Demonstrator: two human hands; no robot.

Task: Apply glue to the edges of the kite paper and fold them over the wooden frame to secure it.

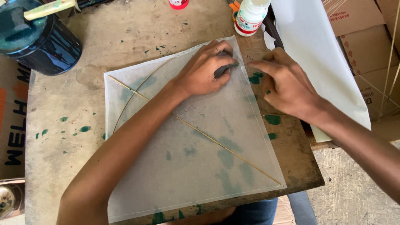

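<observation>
A square sheet of thin translucent white paper (196, 166) lies on a worn wooden table (62, 133), with a straight thin stick running diagonally across it and a second stick bowed in a curve near its far left corner. My left hand (204, 71) presses a small dark grey pad (225, 68) onto the paper near its far right edge. My right hand (287, 85) rests just right of that edge, its index finger pointing left and touching the paper's border.
A dark round tin (39, 46) with a pale-handled tool on it stands at the far left. A white glue bottle (250, 16) and a red cap (178, 4) sit at the far edge. White paper sheets (321, 54) and cardboard boxes (366, 50) lie to the right.
</observation>
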